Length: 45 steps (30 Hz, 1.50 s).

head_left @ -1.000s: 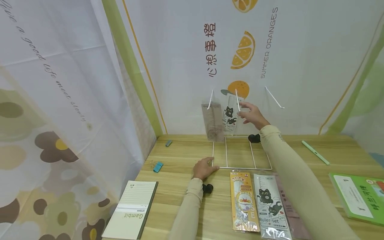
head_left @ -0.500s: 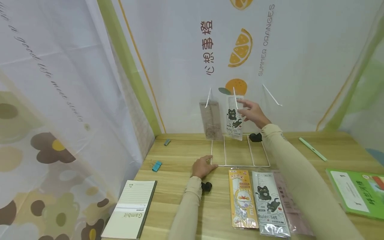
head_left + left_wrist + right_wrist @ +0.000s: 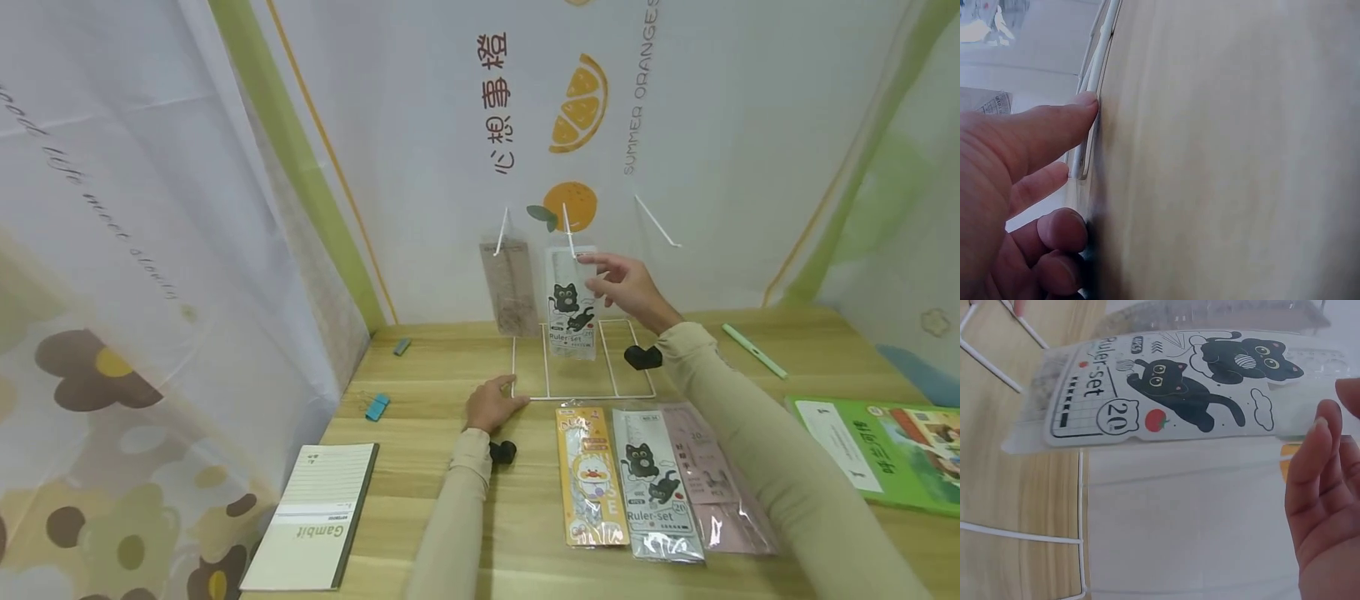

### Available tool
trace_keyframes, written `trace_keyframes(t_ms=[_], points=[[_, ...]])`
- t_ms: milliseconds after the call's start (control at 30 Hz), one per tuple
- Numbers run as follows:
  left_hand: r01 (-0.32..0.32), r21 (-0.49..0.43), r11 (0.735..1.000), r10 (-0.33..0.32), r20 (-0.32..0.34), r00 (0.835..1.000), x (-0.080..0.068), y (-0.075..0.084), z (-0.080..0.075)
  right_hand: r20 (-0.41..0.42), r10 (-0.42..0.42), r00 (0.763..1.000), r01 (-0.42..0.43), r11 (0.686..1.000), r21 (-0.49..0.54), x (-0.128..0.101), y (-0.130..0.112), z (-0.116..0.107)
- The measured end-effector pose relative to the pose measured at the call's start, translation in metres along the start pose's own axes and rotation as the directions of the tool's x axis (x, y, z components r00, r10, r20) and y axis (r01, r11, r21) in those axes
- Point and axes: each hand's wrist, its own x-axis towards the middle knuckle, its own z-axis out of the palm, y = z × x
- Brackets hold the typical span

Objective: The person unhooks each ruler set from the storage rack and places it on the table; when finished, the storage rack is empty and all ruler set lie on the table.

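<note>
In the head view a clear ruler set (image 3: 572,310) with black cats hangs from the middle hook (image 3: 567,231) of a white wire rack (image 3: 581,398). My right hand (image 3: 630,287) is at its upper right edge, fingers slightly bent and apart, the index fingertip by the hook's tip. In the right wrist view the ruler set (image 3: 1166,387) lies across the view beside my right hand (image 3: 1329,487). My left hand (image 3: 491,406) holds the front left corner of the rack's base. The left wrist view shows its thumb (image 3: 1082,106) on the base wire.
A greyish pack (image 3: 510,287) hangs on the left hook; the right hook (image 3: 658,221) bears nothing. On the table lie a yellow duck pack (image 3: 592,479), another cat ruler set (image 3: 658,487), a pink pack (image 3: 723,492), a notebook (image 3: 311,517), a blue binder clip (image 3: 377,407), a green book (image 3: 877,454) and a green pen (image 3: 753,350).
The ruler set has gone from hanging tilted to hanging nearly straight, facing forward. My right hand stays beside the hook; my left hand keeps its place on the rack. The head view has shifted slightly.
</note>
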Motion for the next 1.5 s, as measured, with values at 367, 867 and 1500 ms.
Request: trace_keyframes(t_ms=[367,867,1500], points=[[-0.011,0.005,1.0,0.011,-0.005,1.0,0.002,0.001,-0.004,-0.034,-0.039,0.999,0.041,0.996,0.077,-0.037,-0.027,0.007],[0.006,-0.023,1.0,-0.006,0.01,1.0,0.0,0.0,-0.002,-0.065,-0.136,0.989,0.142,0.985,0.1,-0.058,-0.02,0.01],[-0.011,-0.036,0.999,0.012,0.043,0.999,0.003,-0.003,-0.004,0.097,0.446,0.89,-0.456,0.88,0.131,-0.124,0.014,0.071]])
